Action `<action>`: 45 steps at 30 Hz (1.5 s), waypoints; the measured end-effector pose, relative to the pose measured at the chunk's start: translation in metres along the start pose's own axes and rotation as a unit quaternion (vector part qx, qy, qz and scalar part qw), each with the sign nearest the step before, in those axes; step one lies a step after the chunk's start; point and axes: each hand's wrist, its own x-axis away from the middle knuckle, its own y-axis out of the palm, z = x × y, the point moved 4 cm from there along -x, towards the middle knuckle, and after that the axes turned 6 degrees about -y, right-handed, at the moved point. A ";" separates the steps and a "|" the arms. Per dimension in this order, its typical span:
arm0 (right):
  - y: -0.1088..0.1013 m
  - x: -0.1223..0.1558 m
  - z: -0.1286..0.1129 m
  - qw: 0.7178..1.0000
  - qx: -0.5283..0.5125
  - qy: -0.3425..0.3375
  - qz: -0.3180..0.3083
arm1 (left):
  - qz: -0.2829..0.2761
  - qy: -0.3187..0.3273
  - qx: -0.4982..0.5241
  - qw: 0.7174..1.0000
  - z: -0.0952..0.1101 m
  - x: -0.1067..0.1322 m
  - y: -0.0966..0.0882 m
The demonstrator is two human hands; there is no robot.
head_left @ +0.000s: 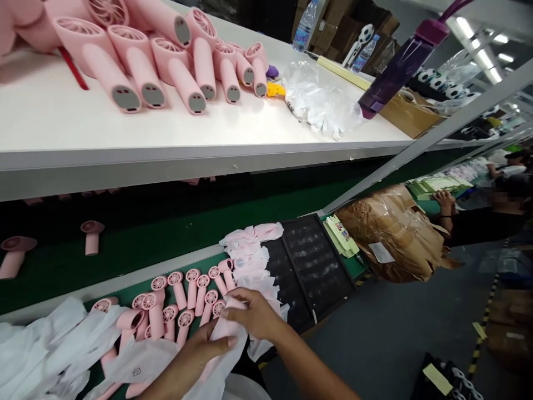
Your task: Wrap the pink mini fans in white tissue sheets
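Observation:
Between my two hands is a pink handheld fan in a thin white plastic bag (pixel 236 329). My left hand (pixel 208 353) is closed around its lower side. At the bag's upper end, the fingers of my right hand (pixel 254 315) pinch the plastic. Just beyond my hands, several bare pink handheld fans (pixel 178 294) lie in rows on the green bench. A pile of white plastic bags (pixel 50 344) spreads out at the lower left, partly over some fans. Beside my right hand, bagged fans (pixel 252 258) lie stacked in a column.
A black tray (pixel 312 266) adjoins the bagged fans. Farther right are green boxes (pixel 341 236), a large brown paper-wrapped bundle (pixel 387 233) and a co-worker (pixel 487 216). The white shelf (pixel 200 133) above carries more pink fans and a purple bottle (pixel 402 66). A conveyor belt (pixel 137 239) runs below it.

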 end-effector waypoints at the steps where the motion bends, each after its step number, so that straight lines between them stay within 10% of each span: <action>1: -0.015 -0.004 0.002 0.999 -0.005 0.009 0.037 | -0.006 -0.036 -0.010 0.999 -0.008 -0.005 -0.002; 8: -0.176 -0.007 0.019 0.929 0.031 0.105 0.354 | 0.070 -0.073 -0.020 0.995 -0.009 -0.026 -0.047; 12: -0.209 -0.042 0.034 0.867 0.111 0.137 0.466 | 0.107 -0.085 0.001 0.991 -0.005 -0.031 -0.075; 19: -0.152 -0.139 0.065 0.816 0.304 0.160 0.464 | 0.147 -0.038 -0.007 0.988 -0.001 -0.028 -0.139; 29: -0.139 -0.146 0.056 0.792 0.447 0.117 0.399 | 0.205 0.013 -0.045 0.978 0.019 -0.012 -0.200; 36: -0.118 -0.109 0.035 0.818 0.442 -0.003 0.367 | 0.402 0.137 -0.304 0.853 0.148 -0.047 -0.261; 40: -0.060 -0.062 0.053 0.846 0.422 -0.059 0.322 | 0.481 0.104 -0.337 0.803 0.211 -0.097 -0.306; 45: 0.056 -0.030 0.093 0.929 0.343 0.017 0.138 | 0.413 0.068 -0.344 0.841 0.226 -0.141 -0.317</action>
